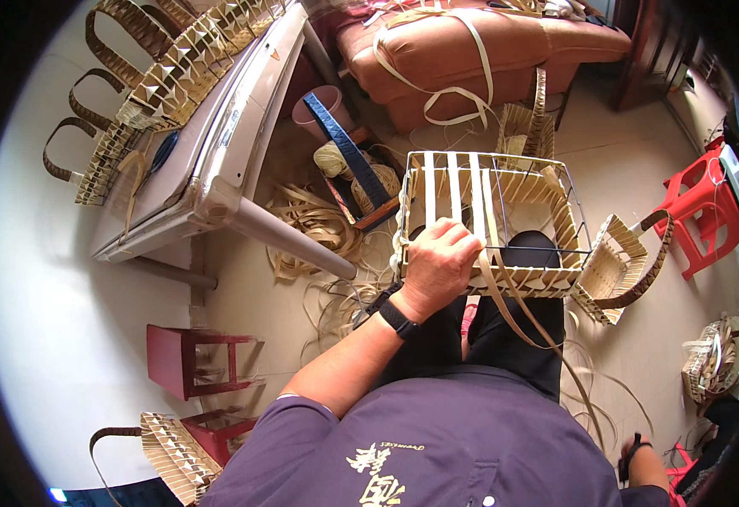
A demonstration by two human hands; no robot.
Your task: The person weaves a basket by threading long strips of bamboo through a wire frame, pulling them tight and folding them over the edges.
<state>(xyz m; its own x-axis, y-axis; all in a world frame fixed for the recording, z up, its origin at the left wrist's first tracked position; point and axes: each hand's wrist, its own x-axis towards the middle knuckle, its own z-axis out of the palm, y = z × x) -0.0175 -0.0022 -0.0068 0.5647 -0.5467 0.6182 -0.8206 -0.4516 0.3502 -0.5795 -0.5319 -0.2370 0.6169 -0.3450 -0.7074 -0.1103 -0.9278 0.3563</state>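
On my lap rests a rectangular wire-framed basket (pixel 528 279), part-wrapped with pale flat strips. Several light strips (pixel 455 188) run side by side from its far wire toward me. My left hand (pixel 442 260) is closed over their near ends on the basket's left part, thumb and fingers pressed together. A long tan strip (pixel 517 297) passes beside those fingers and trails down to the right. At the lower right edge, only a little of my right hand (pixel 645 470) shows, next to a black band; its fingers are hidden, and I cannot tell whether it holds the strip.
A small handled basket (pixel 613 258) touches the basket's right side; another (pixel 526 127) stands beyond. Left of my knees lie loose strips (pixel 310 228) and a wooden carrier with a blue handle (pixel 348 152). Finished baskets line a table (pixel 217 127). Red stools (pixel 699 211) stand right.
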